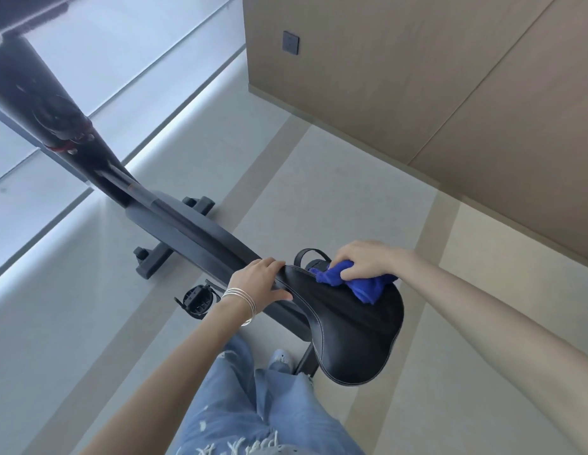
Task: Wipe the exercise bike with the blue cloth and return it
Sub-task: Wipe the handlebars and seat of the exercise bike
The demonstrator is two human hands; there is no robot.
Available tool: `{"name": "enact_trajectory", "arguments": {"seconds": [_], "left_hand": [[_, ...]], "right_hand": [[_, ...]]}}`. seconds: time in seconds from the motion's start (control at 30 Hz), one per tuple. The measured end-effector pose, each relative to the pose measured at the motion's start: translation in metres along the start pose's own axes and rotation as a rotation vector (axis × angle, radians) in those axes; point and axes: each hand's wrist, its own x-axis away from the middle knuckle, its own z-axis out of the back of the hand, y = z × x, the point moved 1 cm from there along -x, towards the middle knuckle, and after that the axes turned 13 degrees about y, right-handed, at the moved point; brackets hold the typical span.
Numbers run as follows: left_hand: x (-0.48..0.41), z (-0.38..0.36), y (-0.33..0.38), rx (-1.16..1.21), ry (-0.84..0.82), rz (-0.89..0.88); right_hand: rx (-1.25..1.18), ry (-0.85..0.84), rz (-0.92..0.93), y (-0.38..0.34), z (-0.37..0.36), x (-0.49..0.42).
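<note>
The black exercise bike (194, 231) runs from the upper left down to its black saddle (355, 330) at lower centre. My left hand (258, 280), with thin bracelets on the wrist, grips the narrow nose of the saddle. My right hand (368, 261) presses the bunched blue cloth (358, 284) onto the far side of the saddle top. Part of the cloth is hidden under my fingers.
A pedal with a strap (197, 298) hangs left of the saddle, and another strap loop (310, 256) shows behind it. The bike's floor stabiliser (161, 254) lies across the pale floor. A wooden wall panel (417, 93) with a dark socket (290, 42) stands at the right. My jeans and a shoe show below.
</note>
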Motion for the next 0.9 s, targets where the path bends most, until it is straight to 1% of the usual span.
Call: {"name": "enact_trajectory", "arguments": {"seconds": [0.17, 0.3, 0.37, 0.5, 0.6, 0.73, 0.8, 0.83, 0.9], "left_hand": [[0.001, 0.0, 0.0, -0.012, -0.008, -0.005], [0.002, 0.002, 0.003, -0.014, 0.009, -0.051], [0.002, 0.002, 0.003, -0.004, 0.017, -0.094], [-0.002, 0.003, 0.008, 0.031, -0.014, -0.227], [-0.004, 0.004, 0.009, 0.066, -0.016, -0.294], [-0.007, 0.007, 0.006, 0.145, -0.009, -0.29], [-0.009, 0.008, 0.006, 0.192, -0.006, -0.273], [-0.01, 0.009, 0.005, 0.213, 0.0, -0.268], [-0.01, 0.009, 0.005, 0.239, 0.014, -0.267]], "right_hand": [[0.047, 0.107, -0.011, 0.011, -0.005, 0.012], [-0.026, 0.228, -0.09, 0.023, -0.011, 0.032], [-0.097, 0.279, -0.163, 0.027, -0.016, 0.043], [-0.379, 0.39, -0.375, 0.04, -0.024, 0.072], [-0.501, 0.473, -0.449, 0.039, -0.037, 0.095], [-0.534, 0.675, -0.495, 0.02, -0.064, 0.117], [-0.557, 0.797, -0.568, 0.011, -0.083, 0.128], [-0.594, 0.858, -0.612, 0.005, -0.093, 0.133], [-0.742, 0.986, -0.685, -0.008, -0.111, 0.141]]}}
